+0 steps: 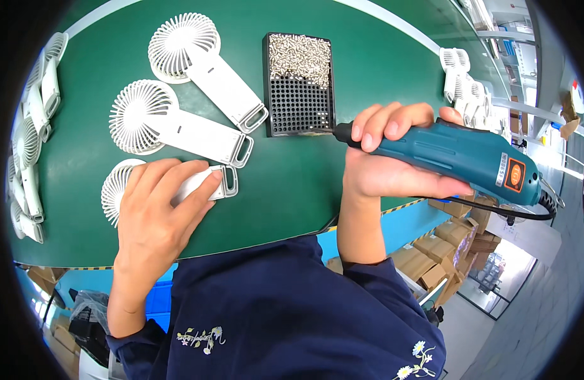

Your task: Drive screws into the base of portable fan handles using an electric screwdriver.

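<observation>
My left hand [159, 206] is closed over the handle of the nearest white handheld fan [115, 190], which lies on the green table; its caged head and looped end show past my fingers. Two more white handheld fans lie beyond it: one in the middle [197, 134] and one farther back [223, 88]. A teal electric screwdriver [447, 152] lies in my right hand [393, 152], fingers wrapped round its body. Its black nose points left, with the thin bit at the near edge of a black screw tray [298, 134]. Small silvery screws [298, 54] heap in the tray's far half.
More white fans lie along the table's left edge [27, 142] and at its far right [469, 95]. A black cable [520, 214] hangs from the screwdriver. Cardboard boxes [425, 253] stand below the table on the right, and a blue bin [159, 297] sits below on the left.
</observation>
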`<state>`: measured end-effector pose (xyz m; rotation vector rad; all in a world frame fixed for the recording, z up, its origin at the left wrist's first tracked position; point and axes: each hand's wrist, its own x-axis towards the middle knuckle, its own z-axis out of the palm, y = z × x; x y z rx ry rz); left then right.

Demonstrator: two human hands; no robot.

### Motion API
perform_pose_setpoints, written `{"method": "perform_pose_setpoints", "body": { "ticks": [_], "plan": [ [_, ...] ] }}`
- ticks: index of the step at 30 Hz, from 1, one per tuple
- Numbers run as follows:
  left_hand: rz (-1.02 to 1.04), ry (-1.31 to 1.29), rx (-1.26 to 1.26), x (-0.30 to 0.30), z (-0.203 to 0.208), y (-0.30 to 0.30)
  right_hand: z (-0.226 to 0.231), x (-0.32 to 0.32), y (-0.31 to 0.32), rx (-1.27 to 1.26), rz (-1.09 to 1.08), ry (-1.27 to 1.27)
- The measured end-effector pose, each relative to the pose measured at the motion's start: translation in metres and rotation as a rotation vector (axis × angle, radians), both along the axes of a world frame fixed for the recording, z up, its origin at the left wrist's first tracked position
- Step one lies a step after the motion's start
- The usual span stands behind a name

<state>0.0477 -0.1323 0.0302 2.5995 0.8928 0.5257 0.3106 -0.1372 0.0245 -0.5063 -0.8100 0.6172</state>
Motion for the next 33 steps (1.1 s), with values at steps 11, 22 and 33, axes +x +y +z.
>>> {"method": "perform_pose_setpoints", "body": {
  "ticks": [11, 22, 33],
  "plan": [
    [0.009, -0.034, -0.018, 0.004, 0.0, -0.001, -0.001, -0.001, 0.004, -0.092, -0.046, -0.028],
    [0.036, -0.065, -0.072, 0.009, 0.0, -0.003, -0.004, -0.002, 0.002, -0.115, -0.056, -0.211],
    [0.089, -0.123, -0.085, 0.019, -0.006, -0.009, 0.047, -0.037, -0.031, -0.033, 0.139, -0.217]
  ]
}}
